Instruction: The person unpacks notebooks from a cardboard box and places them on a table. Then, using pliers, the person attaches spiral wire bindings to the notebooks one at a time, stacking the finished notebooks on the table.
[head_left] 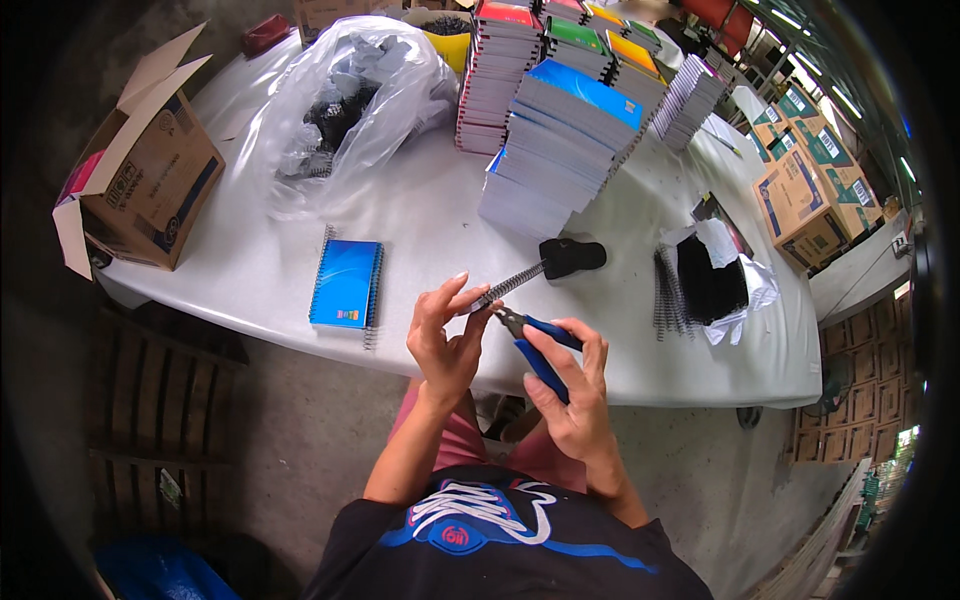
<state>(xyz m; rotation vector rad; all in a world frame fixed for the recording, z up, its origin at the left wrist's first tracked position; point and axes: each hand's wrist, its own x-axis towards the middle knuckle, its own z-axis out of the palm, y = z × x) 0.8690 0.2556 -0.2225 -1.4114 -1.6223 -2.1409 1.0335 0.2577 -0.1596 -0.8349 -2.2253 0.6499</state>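
Head view, left hand [446,345]: you pinch a wire spiral [515,284] by its near end, at the front of the worktop [640,365].
Right hand [575,400]: wrapped round blue-handled pliers [543,370], tips at that end; bite unclear.
Spiral: probably best held steady, jaws squared before squeezing.

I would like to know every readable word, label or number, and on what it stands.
I copy no wording; print stands here:
Open cardboard box, left: dark print.
Stacked boxes, right: print on brown and green sides.
Blue notebook: colourful corner print, too small to read.
Dark shirt: white design, red emblem.
Pliers: none legible.
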